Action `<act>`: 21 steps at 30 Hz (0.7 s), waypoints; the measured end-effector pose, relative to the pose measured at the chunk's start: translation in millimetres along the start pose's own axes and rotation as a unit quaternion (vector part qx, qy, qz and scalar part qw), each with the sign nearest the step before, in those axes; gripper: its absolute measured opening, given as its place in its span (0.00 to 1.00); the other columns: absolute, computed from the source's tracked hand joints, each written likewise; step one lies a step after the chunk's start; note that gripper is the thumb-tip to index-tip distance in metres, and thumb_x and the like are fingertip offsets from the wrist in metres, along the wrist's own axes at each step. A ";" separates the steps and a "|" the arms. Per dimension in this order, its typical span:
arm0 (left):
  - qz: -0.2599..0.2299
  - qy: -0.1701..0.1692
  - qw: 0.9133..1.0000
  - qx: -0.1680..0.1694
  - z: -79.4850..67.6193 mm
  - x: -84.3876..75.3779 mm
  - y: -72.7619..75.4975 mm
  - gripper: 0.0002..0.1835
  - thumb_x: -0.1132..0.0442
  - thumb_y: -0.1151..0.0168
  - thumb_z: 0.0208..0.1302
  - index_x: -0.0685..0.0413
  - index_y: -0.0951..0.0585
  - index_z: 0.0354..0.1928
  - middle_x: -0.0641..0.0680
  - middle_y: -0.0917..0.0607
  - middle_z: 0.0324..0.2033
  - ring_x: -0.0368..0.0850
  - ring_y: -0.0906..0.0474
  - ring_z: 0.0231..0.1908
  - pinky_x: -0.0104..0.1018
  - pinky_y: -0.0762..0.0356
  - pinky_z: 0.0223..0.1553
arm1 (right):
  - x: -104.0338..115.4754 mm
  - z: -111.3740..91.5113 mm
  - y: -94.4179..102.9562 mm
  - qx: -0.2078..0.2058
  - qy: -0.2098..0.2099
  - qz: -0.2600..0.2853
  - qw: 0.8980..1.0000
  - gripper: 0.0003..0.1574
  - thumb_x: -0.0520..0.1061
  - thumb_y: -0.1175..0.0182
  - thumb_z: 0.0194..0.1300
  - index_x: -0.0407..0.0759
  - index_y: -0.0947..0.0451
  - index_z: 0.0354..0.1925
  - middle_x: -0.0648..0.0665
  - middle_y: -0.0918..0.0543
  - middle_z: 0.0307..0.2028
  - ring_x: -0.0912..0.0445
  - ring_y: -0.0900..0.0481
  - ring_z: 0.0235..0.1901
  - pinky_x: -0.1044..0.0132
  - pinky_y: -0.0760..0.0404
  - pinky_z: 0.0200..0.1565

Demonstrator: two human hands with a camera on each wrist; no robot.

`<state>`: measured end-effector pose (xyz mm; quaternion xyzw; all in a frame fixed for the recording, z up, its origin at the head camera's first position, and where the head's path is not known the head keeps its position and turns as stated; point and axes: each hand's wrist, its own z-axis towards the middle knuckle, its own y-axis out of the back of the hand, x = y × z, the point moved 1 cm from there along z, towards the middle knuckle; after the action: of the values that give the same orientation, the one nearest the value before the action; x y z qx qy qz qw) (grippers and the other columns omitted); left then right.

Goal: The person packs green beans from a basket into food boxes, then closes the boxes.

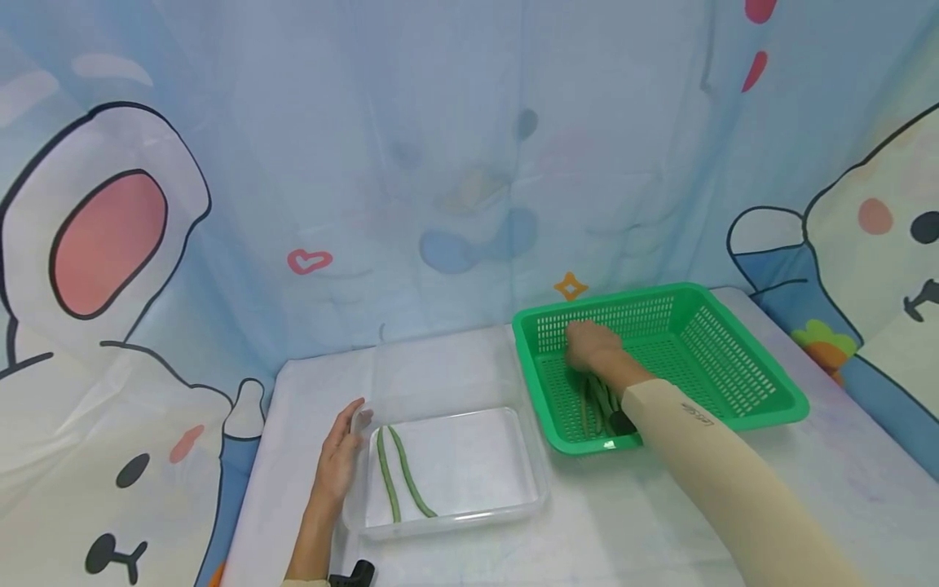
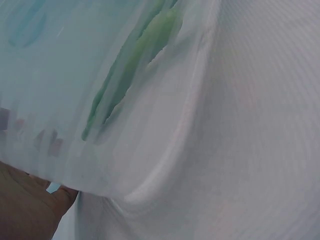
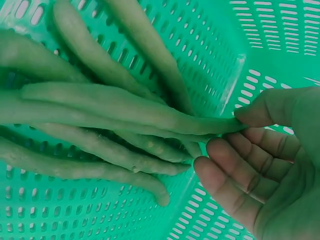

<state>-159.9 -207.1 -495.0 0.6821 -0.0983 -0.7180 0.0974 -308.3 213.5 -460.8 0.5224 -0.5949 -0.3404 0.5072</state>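
Inside the green basket (image 1: 546, 399), the thumb and fingers of my right hand (image 3: 270, 160) pinch the tip of a green bean (image 3: 125, 107). That bean lies among several others, its far end running out of the right wrist view. In the head view, my right hand (image 1: 592, 346) reaches over the basket's left half and partly hides the beans. My left hand (image 1: 337, 461) holds the left side of a clear plastic container (image 1: 484, 515). Two green beans (image 1: 407, 473) lie lengthwise within it, near its left wall. The left wrist view shows my left hand (image 2: 35, 202) beside the container wall, mostly cut off.
The basket stands to the right of the container, with a narrow gap between them. Both are on a white cloth-covered table (image 1: 440, 355). A printed curtain (image 1: 469, 163) hangs directly behind the table.
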 end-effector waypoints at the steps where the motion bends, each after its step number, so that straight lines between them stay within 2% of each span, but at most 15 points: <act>1: -0.001 0.000 1.000 -0.001 0.1 0.1 0.0 0.30 0.72 0.62 0.66 0.51 0.39 0.71 0.63 0.34 0.67 0.55 0.52 0.73 0.58 0.54 0.69 | 0.2 0.0 0.3 0.000 0.000 0.005 1.000 0.06 0.38 0.50 0.66 0.41 0.26 0.33 0.44 0.28 0.22 0.52 0.33 0.20 0.59 0.36 0.20; 7: -0.004 -0.001 1.000 -0.001 0.1 1.5 -0.3 0.30 0.72 0.62 0.67 0.51 0.39 0.71 0.64 0.33 0.67 0.57 0.50 0.72 0.60 0.53 0.68 | 0.7 1.0 0.4 -0.019 0.006 0.024 1.000 0.13 0.39 0.49 0.64 0.45 0.34 0.22 0.50 0.41 0.15 0.56 0.43 0.15 0.63 0.41 0.16; 11: 0.002 -0.001 1.000 -0.004 -0.3 1.6 -0.8 0.30 0.72 0.62 0.67 0.50 0.38 0.71 0.63 0.32 0.66 0.57 0.50 0.72 0.60 0.53 0.68 | 2.9 -0.1 2.4 -0.044 0.024 0.043 0.998 0.17 0.39 0.49 0.64 0.47 0.37 0.19 0.51 0.42 0.14 0.57 0.45 0.14 0.64 0.42 0.16; 15: 0.000 0.001 1.000 -0.005 -0.1 1.2 -0.9 0.30 0.72 0.62 0.67 0.50 0.39 0.71 0.63 0.32 0.66 0.56 0.50 0.72 0.60 0.52 0.68 | 4.9 -1.5 5.2 -0.079 0.045 0.074 0.993 0.23 0.37 0.51 0.62 0.49 0.43 0.14 0.52 0.48 0.12 0.58 0.53 0.14 0.65 0.48 0.16; 17: 0.000 0.003 1.000 -0.003 0.1 1.0 -0.6 0.30 0.72 0.62 0.67 0.50 0.39 0.71 0.63 0.33 0.67 0.56 0.50 0.72 0.60 0.52 0.68 | 5.2 -1.7 6.6 -0.095 0.056 0.091 0.990 0.24 0.35 0.52 0.60 0.50 0.48 0.13 0.52 0.52 0.13 0.58 0.57 0.15 0.65 0.51 0.17; 21: 0.001 0.005 1.000 -0.003 0.2 0.7 -0.4 0.30 0.72 0.62 0.67 0.50 0.39 0.71 0.63 0.33 0.67 0.56 0.51 0.72 0.60 0.53 0.68 | 6.3 -2.1 10.1 -0.120 0.077 0.108 0.984 0.25 0.35 0.52 0.61 0.51 0.51 0.16 0.52 0.54 0.14 0.58 0.58 0.16 0.65 0.52 0.19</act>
<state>-160.2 -206.9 -495.8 0.6851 -0.0964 -0.7150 0.1007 -308.7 209.9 -449.3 0.4150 -0.5622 -0.3111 0.6441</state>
